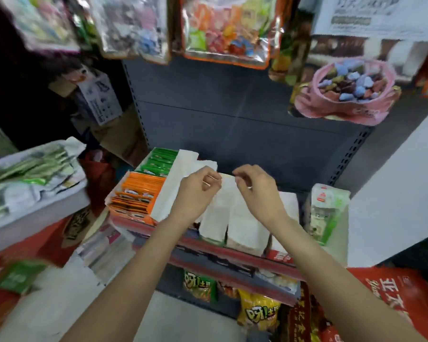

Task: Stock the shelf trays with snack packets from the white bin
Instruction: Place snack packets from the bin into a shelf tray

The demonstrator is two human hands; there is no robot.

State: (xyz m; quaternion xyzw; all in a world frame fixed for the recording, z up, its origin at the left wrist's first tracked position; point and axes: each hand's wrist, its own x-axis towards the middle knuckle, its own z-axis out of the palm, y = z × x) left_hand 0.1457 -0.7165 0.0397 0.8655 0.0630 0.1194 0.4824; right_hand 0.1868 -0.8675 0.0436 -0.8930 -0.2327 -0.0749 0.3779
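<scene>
Packets (30, 169) in the white bin (35, 213) look light, crinkly, slippery; I'd pinch top seams, as left hand (195, 193) and right hand (257, 191) both pinch the white tray flap (226, 180).

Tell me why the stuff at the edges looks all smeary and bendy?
In the head view, the wide-angle lens bends the edges, and motion blur smears the white bin on the left and the hanging bags up top; the middle is sharper, so both hands, left and right, and the orange packets read fairly clearly.
</scene>
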